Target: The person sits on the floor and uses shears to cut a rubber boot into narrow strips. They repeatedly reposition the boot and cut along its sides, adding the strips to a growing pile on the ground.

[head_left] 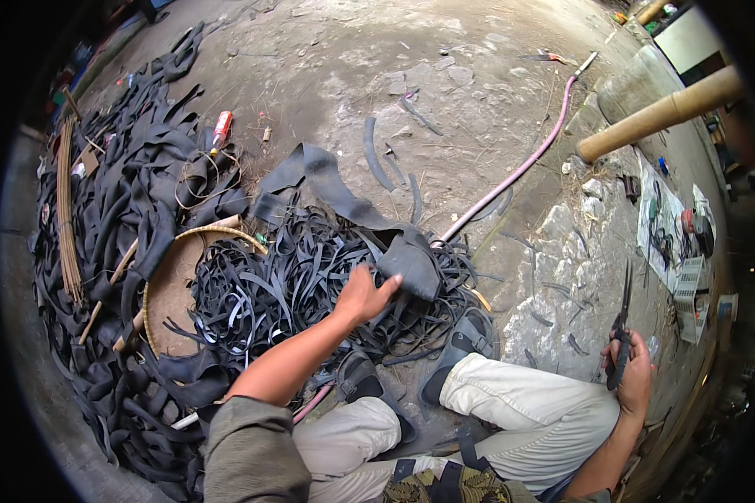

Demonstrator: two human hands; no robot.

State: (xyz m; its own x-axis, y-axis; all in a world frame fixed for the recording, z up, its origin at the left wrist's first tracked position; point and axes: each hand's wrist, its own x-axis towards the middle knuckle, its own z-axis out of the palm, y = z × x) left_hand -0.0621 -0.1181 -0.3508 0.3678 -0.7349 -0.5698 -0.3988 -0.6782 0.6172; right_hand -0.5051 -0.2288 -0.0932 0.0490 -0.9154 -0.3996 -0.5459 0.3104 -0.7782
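Note:
My left hand (365,297) reaches over a tangle of thin black rubber strips (268,277). Its thumb stands apart from the fingers, at the edge of a wide black rubber band (411,261). That band runs from the far side of the tangle and folds over near my hand. Whether the fingertips touch it is hard to see. Over my right knee, my right hand (635,369) is closed round the handles of dark scissors (622,323), whose blades point up and away from me.
Black rubber sheets (126,210) heap up on the left, with a bundle of thin sticks (67,218) on them. A round rimmed tray (149,314) lies beside the tangle. Beyond are a red bottle (222,127), a pink pole (524,168) and a bamboo post (663,113).

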